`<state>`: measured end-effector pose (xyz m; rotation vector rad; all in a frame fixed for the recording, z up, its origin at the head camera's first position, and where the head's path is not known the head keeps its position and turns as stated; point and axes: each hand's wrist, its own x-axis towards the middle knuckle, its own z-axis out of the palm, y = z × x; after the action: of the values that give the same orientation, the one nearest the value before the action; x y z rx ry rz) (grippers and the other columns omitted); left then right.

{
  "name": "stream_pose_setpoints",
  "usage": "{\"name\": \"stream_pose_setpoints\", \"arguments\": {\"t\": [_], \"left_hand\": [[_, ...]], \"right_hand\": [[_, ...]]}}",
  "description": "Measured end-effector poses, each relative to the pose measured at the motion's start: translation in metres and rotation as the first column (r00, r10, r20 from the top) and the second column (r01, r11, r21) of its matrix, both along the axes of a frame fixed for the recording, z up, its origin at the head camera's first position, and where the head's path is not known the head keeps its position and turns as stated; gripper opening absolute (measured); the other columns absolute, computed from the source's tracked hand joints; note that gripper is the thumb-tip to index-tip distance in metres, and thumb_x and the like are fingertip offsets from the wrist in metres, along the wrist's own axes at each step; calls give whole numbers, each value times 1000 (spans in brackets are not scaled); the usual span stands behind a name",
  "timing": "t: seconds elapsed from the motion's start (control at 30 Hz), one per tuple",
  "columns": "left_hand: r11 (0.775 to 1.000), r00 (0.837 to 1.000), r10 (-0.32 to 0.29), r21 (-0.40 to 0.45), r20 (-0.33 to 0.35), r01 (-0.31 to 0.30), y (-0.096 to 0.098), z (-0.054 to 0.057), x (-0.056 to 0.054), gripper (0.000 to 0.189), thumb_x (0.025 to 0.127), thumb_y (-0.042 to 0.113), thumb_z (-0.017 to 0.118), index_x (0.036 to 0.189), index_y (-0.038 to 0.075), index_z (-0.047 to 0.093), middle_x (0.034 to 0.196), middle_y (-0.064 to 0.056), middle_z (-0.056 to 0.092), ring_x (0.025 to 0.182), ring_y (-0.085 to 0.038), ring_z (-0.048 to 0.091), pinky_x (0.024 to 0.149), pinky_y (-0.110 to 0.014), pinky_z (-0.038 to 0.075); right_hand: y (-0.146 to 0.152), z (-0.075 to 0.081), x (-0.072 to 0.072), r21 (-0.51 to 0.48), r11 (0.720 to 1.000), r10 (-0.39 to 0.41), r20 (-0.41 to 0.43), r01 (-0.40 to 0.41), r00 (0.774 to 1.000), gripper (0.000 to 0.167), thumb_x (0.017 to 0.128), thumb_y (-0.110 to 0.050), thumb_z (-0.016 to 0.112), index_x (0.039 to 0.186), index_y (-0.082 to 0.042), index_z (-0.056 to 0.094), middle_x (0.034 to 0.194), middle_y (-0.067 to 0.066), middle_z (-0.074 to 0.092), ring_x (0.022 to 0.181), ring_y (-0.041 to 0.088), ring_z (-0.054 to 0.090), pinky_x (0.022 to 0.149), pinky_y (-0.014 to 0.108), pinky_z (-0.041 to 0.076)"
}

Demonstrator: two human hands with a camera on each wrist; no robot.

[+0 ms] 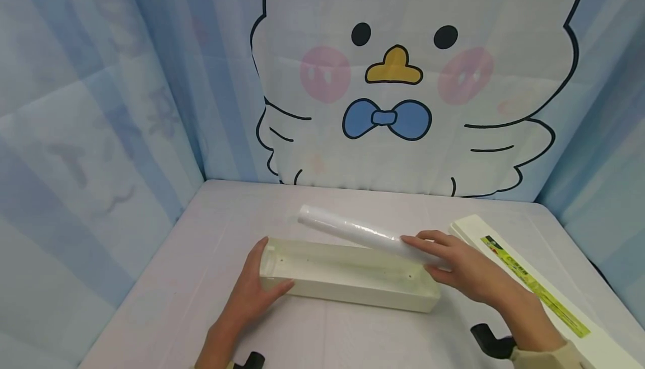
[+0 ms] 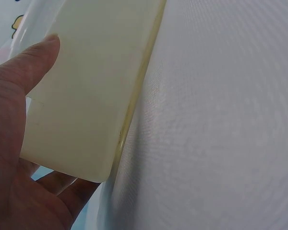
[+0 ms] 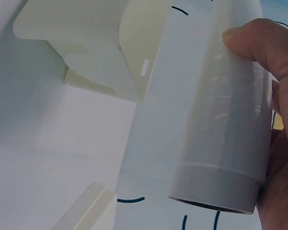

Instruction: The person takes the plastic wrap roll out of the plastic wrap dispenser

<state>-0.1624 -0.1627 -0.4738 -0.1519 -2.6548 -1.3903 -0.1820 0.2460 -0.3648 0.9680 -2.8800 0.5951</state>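
A long cream plastic box (image 1: 358, 295), with its top uncovered, lies across the white table. My left hand (image 1: 248, 290) grips its left end, thumb on the near wall and fingers round the far side; the left wrist view shows the thumb against the box wall (image 2: 86, 110). Above the box's far edge, my right hand (image 1: 466, 265) holds a glossy white roll of cling film (image 1: 347, 228) by its right end. The roll slants, its left end reaching past the box's back wall. In the right wrist view the roll's hollow tube end (image 3: 216, 191) faces the camera.
On the right of the table (image 1: 191, 279) lies a long cream lid-like piece (image 1: 471, 225) with a yellow-green label (image 1: 536, 288), partly behind my right forearm. A curtain (image 1: 227, 78) with a cartoon bird closes off the back and sides.
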Motion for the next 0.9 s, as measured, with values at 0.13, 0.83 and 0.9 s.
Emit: {"name": "stream_pose_setpoints", "arguments": {"t": [0.13,0.83,0.9], "left_hand": [[1000,1000,-2,2,-12,2,-1,-1,0,107,80,31,87,158,3,20,156,-21,32,140,-38,36,114,-59,27],[1000,1000,4,0,25,-4,1,1,-1,108,80,32,87,159,4,19,159,-21,28,145,-38,29,117,-59,23],[1000,999,5,0,34,-5,1,1,-1,108,81,33,87,159,4,18,160,-21,27,146,-38,28,117,-59,23]], "right_hand": [[1,-1,0,-3,1000,-11,-10,11,1000,73,85,1,79,147,-29,55,135,2,58,120,30,57,94,51,53],[18,-7,8,-19,986,-169,-75,168,983,70,84,0,79,146,-22,55,137,14,56,109,41,62,82,51,58],[20,-9,8,-30,985,-174,-91,172,981,71,84,1,79,146,-21,55,137,15,56,107,41,62,81,51,59]]}}
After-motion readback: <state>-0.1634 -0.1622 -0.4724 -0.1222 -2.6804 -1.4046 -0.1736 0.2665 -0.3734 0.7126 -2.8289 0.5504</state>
